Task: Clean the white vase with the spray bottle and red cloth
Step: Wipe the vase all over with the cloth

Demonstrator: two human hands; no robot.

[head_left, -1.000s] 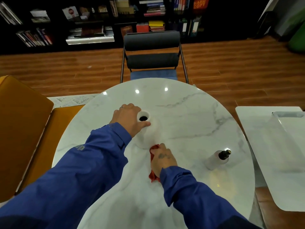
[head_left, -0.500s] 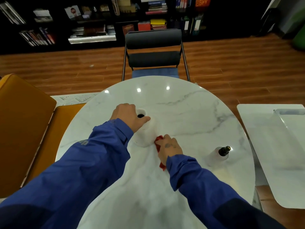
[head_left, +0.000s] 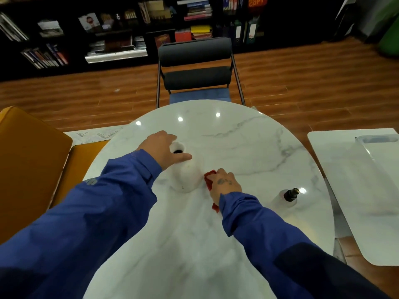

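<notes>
the white vase (head_left: 186, 176) is seen standing upright on the round marbled worktop (head_left: 248, 152), a little left of the middle, its dark mouth turned up toward the camera. going from the left: an orange seat (head_left: 32, 165) is set against the worktop's left edge, with a patterned rug (head_left: 97, 133) showing on the floor behind it. the left hand (head_left: 163, 148), in a blue sleeve (head_left: 103, 203), is laid over the vase's neck from the left, fingers curled behind the rim and the thumb stretched along the near side, so the vase is gripped at the top. just right of the vase's body the red cloth (head_left: 209, 176) is pressed against the lower right side of the vase, bunched beneath the right hand (head_left: 224, 185); a scrap of it can also be seen hanging below the wrist. the right hand is closed down over the cloth, knuckles up, with a small dark mark on its back. further right, well apart from the vase, the spray bottle (head_left: 288, 197) is stood on the worktop near its right edge, its body clear and its dark nozzle pointed up and right. beyond the right edge a second white surface (head_left: 345, 190) is found, carrying a clear plastic tray (head_left: 380, 147). behind the worktop a dark chair (head_left: 195, 67) with a blue seat pad is pushed in, and a bookshelf (head_left: 129, 29) is ranged along the back wall.
</notes>
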